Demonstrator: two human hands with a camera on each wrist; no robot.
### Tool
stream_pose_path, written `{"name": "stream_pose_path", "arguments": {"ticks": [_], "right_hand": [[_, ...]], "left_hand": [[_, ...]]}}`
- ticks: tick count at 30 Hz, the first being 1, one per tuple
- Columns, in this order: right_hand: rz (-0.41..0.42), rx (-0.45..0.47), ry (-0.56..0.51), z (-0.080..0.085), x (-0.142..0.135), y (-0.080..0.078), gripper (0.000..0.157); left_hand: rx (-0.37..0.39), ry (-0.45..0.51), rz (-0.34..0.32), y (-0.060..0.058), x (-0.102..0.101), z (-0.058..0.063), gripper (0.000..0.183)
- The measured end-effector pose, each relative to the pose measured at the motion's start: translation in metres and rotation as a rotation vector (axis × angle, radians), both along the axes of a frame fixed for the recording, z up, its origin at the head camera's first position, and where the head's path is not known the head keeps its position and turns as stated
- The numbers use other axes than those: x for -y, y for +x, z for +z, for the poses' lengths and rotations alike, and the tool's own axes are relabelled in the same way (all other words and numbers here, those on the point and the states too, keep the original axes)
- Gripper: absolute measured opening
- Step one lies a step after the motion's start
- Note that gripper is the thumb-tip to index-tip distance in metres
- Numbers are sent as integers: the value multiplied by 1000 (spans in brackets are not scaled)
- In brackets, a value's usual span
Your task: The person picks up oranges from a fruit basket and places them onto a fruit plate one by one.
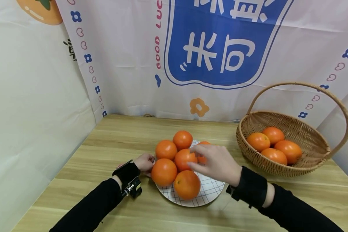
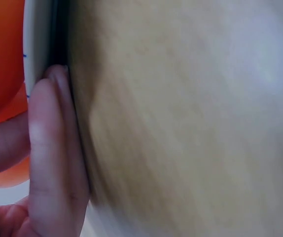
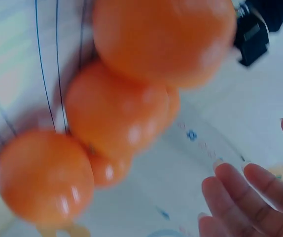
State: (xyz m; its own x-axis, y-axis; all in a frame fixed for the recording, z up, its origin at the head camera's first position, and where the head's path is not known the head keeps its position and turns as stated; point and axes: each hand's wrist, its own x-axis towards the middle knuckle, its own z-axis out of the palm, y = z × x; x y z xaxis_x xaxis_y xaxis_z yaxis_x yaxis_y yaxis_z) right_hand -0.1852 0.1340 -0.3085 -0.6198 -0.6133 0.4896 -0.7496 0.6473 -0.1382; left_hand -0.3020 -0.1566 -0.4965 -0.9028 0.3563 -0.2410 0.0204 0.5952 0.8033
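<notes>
A round white plate (image 1: 211,190) with a dark grid pattern carries several oranges (image 1: 187,185), grouped mostly on its left half. My left hand (image 1: 145,162) grips the plate's left rim; the left wrist view shows its fingers (image 2: 53,148) slipped under the rim and the thumb on the upper side. Over the plate's right part hovers my right hand (image 1: 214,162), thumb and fingers apart. It partly hides an orange (image 1: 204,143) at the back right. In the right wrist view its fingers (image 3: 250,197) are loosely bent with nothing in them, apart from the oranges (image 3: 45,177).
To the right of the plate stands a wicker basket (image 1: 307,158) with a tall arched handle, holding several oranges (image 1: 274,156). All of it is on a wooden table (image 1: 124,129). A printed cloth (image 1: 127,80) hangs behind the table's back edge.
</notes>
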Motion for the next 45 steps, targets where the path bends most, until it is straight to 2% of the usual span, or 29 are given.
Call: {"name": "stream_pose_path", "arguments": {"ticks": [1, 2, 3, 8, 9, 11, 13, 14, 15, 16, 18, 20, 22, 24, 27, 30, 33, 37, 45], "right_hand": [[-18, -9, -2, 6, -3, -2, 23], [-35, -16, -8, 12, -6, -4, 24], [-61, -24, -11, 17, -10, -7, 24], [-193, -72, -26, 43, -35, -24, 29], [-223, -82, -27, 47, -41, -28, 30], [-284, -85, -24, 53, -54, -37, 30], [-352, -68, -23, 59, -67, -46, 30], [-384, -52, -25, 61, -74, -50, 30], [-416, -30, -28, 63, -81, -54, 31], [-445, -4, -33, 65, -87, -57, 32], [-494, 41, -45, 67, -101, -63, 35], [-531, 73, -52, 67, -115, -69, 37], [-562, 101, -53, 65, -127, -74, 40], [-580, 122, -51, 60, -138, -79, 44], [-603, 192, -30, 51, -151, -88, 57], [-602, 304, 18, 40, -164, -95, 72], [-583, 400, 57, 29, -175, -102, 79], [-557, 460, 86, 17, -184, -108, 82], [-516, 589, 161, 5, -180, -115, 81]], "left_hand": [[-9, 14, -20, -6, 4, -10, 9], [16, 11, -5, -11, 6, -17, 10], [3, 10, 2, -8, 4, -13, 10], [41, -57, 93, 43, -23, 70, 9], [48, -52, 100, 47, -24, 77, 10], [53, -46, 105, 47, -23, 77, 10], [13, 39, 39, 29, -7, 44, 12], [34, 48, 45, 24, -5, 37, 12], [21, 47, 33, 18, 0, 26, 11], [15, 40, 36, 16, 1, 22, 11], [39, 16, 76, 17, -1, 24, 12], [74, -50, 138, 37, -14, 55, 11], [76, -59, 152, 52, -21, 77, 13], [75, -63, 158, 63, -27, 93, 13], [78, -74, 173, 72, -32, 104, 14], [92, -63, 184, 74, -35, 107, 15], [102, -39, 178, 71, -34, 103, 17], [87, -47, 165, 66, -32, 96, 18], [95, -41, 156, 63, -34, 97, 16]]}}
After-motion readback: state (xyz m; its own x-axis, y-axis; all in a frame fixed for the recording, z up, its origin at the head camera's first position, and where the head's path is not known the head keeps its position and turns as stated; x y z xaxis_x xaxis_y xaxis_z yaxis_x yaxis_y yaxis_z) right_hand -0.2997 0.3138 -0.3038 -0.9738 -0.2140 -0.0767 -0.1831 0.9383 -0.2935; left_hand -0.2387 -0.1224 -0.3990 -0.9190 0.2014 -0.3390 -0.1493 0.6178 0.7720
